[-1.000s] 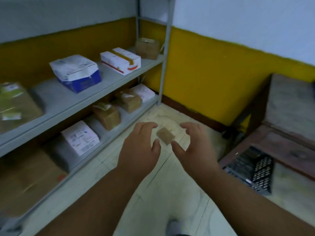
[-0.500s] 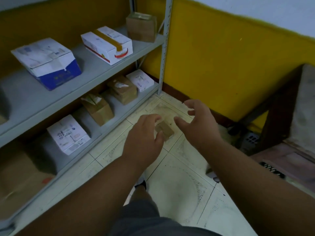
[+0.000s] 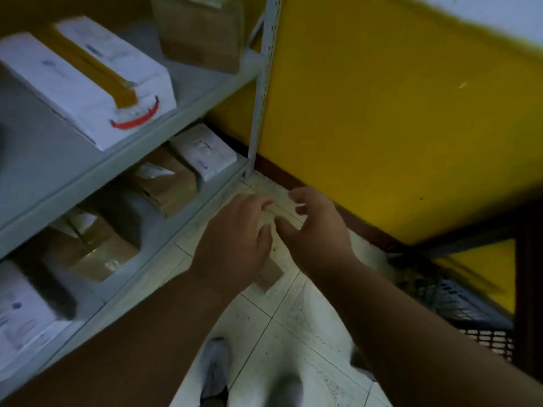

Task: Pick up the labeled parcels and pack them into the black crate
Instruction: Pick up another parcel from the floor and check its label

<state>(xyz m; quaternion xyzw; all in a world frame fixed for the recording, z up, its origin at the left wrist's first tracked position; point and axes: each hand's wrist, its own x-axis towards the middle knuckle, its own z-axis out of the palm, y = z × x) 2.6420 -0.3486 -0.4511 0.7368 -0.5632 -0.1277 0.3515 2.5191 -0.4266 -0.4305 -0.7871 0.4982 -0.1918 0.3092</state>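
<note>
A small flat brown cardboard parcel [image 3: 269, 276] lies below the two hands, at the 5 o'clock side of the left hand [image 3: 235, 245], over the pale tiled floor [image 3: 293, 327]; whether it rests on the tiles or is in the air cannot be told, as the frame is blurred. The left hand's fingers are spread and lightly bent, holding nothing. The right hand [image 3: 317, 230], at 3 o'clock of the left, has loosely open fingers, also holding nothing; the thumbs nearly meet. The black perforated plastic crate [image 3: 458, 301] sits at 3 o'clock of the parcel, well apart. At 9 to 11 o'clock a grey metal shelf rack [image 3: 182, 104] carries a white box with a yellow tape strip [image 3: 85, 80] and brown cartons [image 3: 164, 180].
</note>
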